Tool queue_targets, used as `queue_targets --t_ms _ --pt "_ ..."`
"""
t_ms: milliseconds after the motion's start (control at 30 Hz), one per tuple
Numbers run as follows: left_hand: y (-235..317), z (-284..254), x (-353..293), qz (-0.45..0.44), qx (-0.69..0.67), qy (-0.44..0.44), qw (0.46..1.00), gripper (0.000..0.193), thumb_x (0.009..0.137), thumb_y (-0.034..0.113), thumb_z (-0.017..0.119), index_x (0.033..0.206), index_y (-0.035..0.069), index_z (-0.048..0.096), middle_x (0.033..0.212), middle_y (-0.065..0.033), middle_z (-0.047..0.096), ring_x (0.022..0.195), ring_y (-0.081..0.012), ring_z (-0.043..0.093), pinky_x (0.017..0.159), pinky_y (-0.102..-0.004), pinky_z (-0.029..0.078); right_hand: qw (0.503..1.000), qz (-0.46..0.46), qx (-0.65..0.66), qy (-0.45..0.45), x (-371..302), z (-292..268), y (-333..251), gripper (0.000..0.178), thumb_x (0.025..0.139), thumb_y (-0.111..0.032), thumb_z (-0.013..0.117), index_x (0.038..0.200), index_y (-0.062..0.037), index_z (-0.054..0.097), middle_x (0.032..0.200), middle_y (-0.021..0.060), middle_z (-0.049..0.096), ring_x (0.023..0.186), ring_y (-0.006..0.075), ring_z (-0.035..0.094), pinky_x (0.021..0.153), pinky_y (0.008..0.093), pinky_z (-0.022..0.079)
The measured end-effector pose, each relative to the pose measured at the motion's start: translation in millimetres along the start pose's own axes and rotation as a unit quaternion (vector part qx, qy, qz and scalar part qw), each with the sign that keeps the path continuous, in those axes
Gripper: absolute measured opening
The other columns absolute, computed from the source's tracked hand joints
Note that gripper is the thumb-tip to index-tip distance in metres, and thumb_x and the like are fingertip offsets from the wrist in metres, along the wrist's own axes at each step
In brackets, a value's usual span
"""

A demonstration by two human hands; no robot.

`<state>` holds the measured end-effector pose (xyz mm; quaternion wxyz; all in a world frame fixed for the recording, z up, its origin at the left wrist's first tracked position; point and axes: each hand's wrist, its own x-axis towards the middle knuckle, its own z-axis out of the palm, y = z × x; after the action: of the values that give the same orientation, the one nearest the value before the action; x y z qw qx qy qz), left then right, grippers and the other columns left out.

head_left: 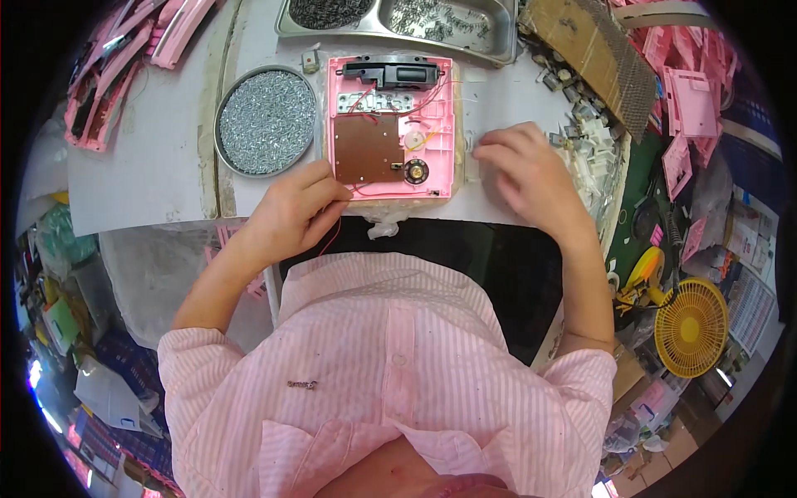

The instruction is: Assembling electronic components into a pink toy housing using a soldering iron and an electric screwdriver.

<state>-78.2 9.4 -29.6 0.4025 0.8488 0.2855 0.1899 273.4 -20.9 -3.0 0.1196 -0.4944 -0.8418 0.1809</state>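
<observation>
A pink plastic housing (446, 124) lies open side up on the table before me. Inside it are a brown circuit board (365, 149), a black oblong part (394, 75) along the far edge, a metal plate (378, 102), a round black part (416, 172) and thin wires. My left hand (299, 203) is at the near left corner of the housing, its thumb and fingers closed around a thin red wire (332, 241) that hangs over the table edge. To the right of the housing, apart from it, my right hand (529, 172) hovers with loosely bent fingers and nothing visible in them.
A round metal dish (222, 137) full of small screws stands at left. A divided metal tray (378, 31) with small parts is at the back. White plastic parts (591, 149) lie at right beside cardboard (594, 58). Pink parts (108, 91) are piled far left. A yellow fan (691, 328) stands lower right.
</observation>
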Motion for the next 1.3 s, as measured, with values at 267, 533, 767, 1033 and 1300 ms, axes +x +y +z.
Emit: queue_targets --t_ms 267,533,767,1033,1300 --pt "21.1 -60.1 70.3 0.012 -0.014 -0.048 0.999 0.013 0.088 0.009 0.069 0.096 -0.001 0.067 0.085 -0.0129 0.063 0.079 -0.0314 0.063 0.069 -0.0384 0.050 0.998 -0.047 0.023 0.031 3.4 12.0 23.7 0.019 0.072 -0.004 0.074 0.088 -0.0078 0.067 0.104 0.0080 0.064 0.099 0.0291 0.060 0.081 0.0387 0.052" --pt "-73.5 -15.3 272.9 0.041 0.304 0.043 0.951 0.032 0.095 0.033 0.058 0.092 0.004 0.069 0.092 -0.0204 0.069 0.094 -0.0342 0.069 0.082 -0.0474 0.053 0.944 0.193 0.125 0.238 -11.0 -16.4 20.3 0.014 0.077 0.001 0.077 0.090 -0.0010 0.074 0.071 0.0063 0.056 0.064 0.0173 0.050 0.060 0.0300 0.040" --pt "-88.6 4.4 314.5 0.038 0.211 0.026 0.976 0.031 0.097 0.033 0.051 0.097 0.010 0.070 0.086 -0.0187 0.070 0.087 -0.0388 0.068 0.077 -0.0458 0.054 0.833 0.251 0.441 0.221 -56.6 -15.1 9.3 0.021 0.084 0.001 0.076 0.104 0.0016 0.072 0.102 0.0057 0.068 0.094 0.0117 0.065 0.082 0.0251 0.055" --pt "-24.4 -57.0 231.1 0.025 0.247 0.184 0.951 0.013 0.085 0.017 0.065 0.091 0.005 0.068 0.086 -0.0183 0.071 0.084 -0.0371 0.070 0.077 -0.0455 0.054 0.835 0.229 0.426 0.261 -66.8 -6.8 -16.7 0.025 0.082 0.001 0.077 0.107 0.0011 0.071 0.106 0.0070 0.068 0.096 0.0121 0.065 0.080 0.0254 0.057" --pt "39.5 3.4 60.4 -0.242 -0.506 -0.018 0.828 0.025 0.104 0.017 0.055 0.120 0.001 0.065 0.087 0.0018 0.057 0.066 -0.0039 0.044 0.056 -0.0197 0.035 0.913 0.041 0.334 0.231 -10.5 -2.3 -47.5 0.030 0.075 0.004 0.079 0.105 -0.0001 0.072 0.096 0.0094 0.072 0.082 0.0166 0.067 0.070 0.0269 0.054"
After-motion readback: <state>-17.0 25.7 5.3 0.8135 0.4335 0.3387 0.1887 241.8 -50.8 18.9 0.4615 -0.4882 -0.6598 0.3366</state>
